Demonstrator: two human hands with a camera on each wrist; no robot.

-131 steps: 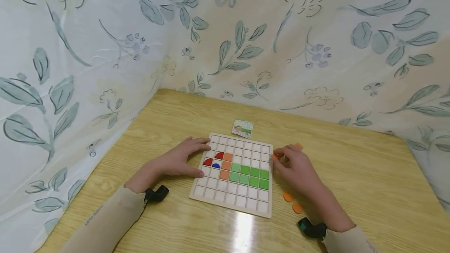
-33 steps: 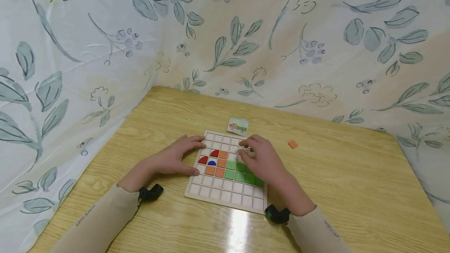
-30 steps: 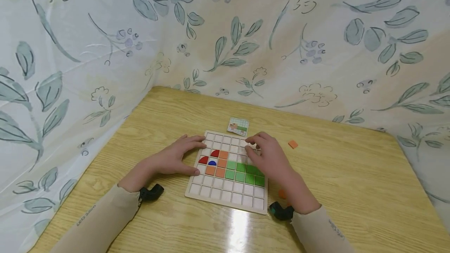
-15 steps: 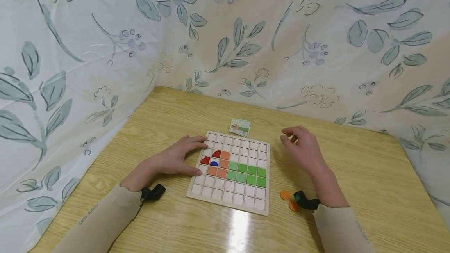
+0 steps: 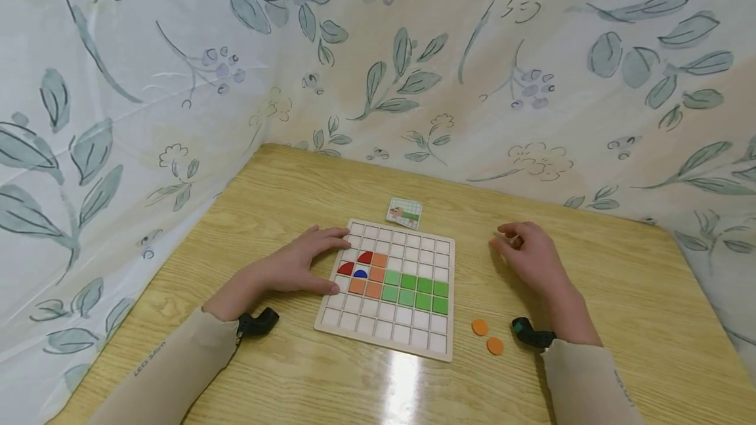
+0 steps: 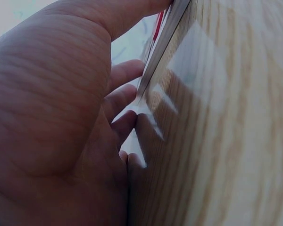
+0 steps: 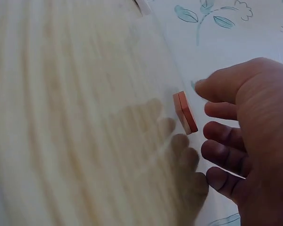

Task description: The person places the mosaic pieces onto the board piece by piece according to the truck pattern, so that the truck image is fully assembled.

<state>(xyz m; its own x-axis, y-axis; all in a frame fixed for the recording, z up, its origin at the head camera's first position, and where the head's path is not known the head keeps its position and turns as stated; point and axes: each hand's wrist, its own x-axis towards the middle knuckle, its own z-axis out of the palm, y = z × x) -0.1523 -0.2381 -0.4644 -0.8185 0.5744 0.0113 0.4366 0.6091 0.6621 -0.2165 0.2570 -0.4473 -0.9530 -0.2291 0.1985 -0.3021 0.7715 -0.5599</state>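
Note:
The left hand [image 5: 295, 264] rests at the left edge of a light wooden grid board [image 5: 384, 331], thumb and fingertips touching its rim with the fingers loosely extended. Red quarter-round pieces [image 5: 365, 257], a blue half-round piece [image 5: 360, 274], orange square tiles [image 5: 374, 290] and green square tiles [image 5: 424, 302] sit in the board's cells. To the right of the board, the right hand [image 5: 534, 258] hovers low over the table. In the right wrist view, an orange square tile [image 7: 187, 114] lies on the tabletop close to its parted, relaxed fingers, with a gap between.
Two orange round pieces [image 5: 487, 336] lie to the right of the board's near corner. Behind the board is a small picture card [image 5: 404, 212]. The wooden table [image 5: 283, 372] backs onto a floral curtain [image 5: 413, 84].
An orange tile from the right hand now fills a cell at the board's left. That hand has since moved off the board, rightward to the loose orange tile. The left hand stays put.

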